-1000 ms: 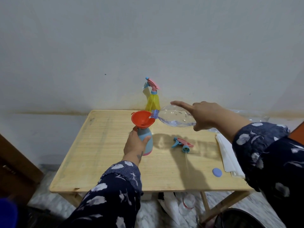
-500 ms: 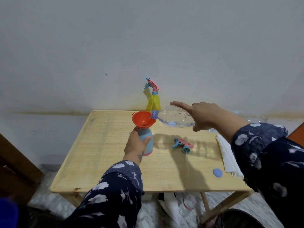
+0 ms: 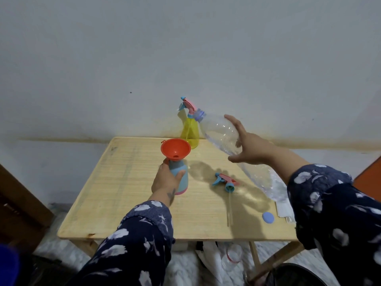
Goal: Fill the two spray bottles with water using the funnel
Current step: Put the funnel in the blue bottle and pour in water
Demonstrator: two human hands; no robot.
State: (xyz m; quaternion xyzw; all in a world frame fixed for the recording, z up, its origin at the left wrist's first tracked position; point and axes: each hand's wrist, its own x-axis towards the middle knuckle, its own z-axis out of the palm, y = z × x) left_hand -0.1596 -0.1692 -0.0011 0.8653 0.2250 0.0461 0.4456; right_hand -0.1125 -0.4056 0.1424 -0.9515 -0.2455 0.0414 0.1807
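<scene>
An orange funnel [image 3: 175,149] sits in the neck of a blue spray bottle [image 3: 179,176] on the wooden table [image 3: 123,203]. My left hand [image 3: 166,179] grips that bottle's body. My right hand [image 3: 248,148] holds a large clear plastic water bottle [image 3: 221,132], tilted with its open neck up and to the left, away from the funnel. A yellow spray bottle [image 3: 190,132] with its pink and blue trigger head on stands at the table's back edge. A loose trigger head [image 3: 225,181] with its dip tube lies on the table right of the blue bottle.
A blue cap [image 3: 268,217] lies near the table's front right. White folded paper [image 3: 285,209] lies at the right edge, partly under my sleeve. A plastic bottle [image 3: 233,255] and bags lie on the floor below. The wall stands close behind.
My right hand has swung the clear bottle's neck up and away from the funnel, from lying level at the funnel's rim. My left hand has stayed on the blue bottle.
</scene>
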